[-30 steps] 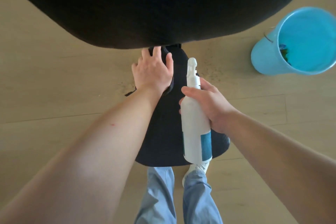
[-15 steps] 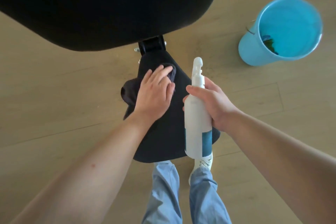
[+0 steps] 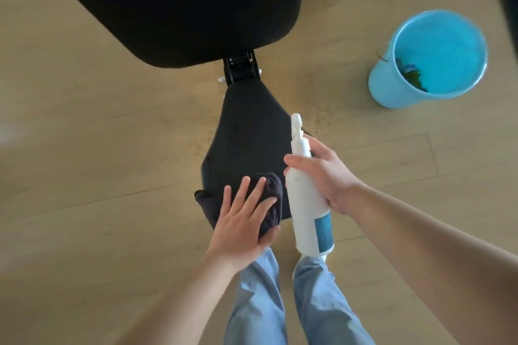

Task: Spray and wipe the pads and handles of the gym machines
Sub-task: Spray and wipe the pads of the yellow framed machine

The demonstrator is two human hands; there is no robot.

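Two pads: a large pad (image 3: 173,3) and a small pad (image 3: 246,134), at whose near edge the left hand (image 3: 241,221), fingers straight, presses one dark cloth (image 3: 270,190). The right hand (image 3: 328,173) grips one spray bottle (image 3: 305,204). One blue bucket (image 3: 392,92) stands well apart.

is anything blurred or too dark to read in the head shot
Head view: the floor at the left edge is smeared; the large black pad is so dark it shows no texture; the dark cloth under the left hand barely separates from the seat pad; the spray bottle and bucket read clearly.
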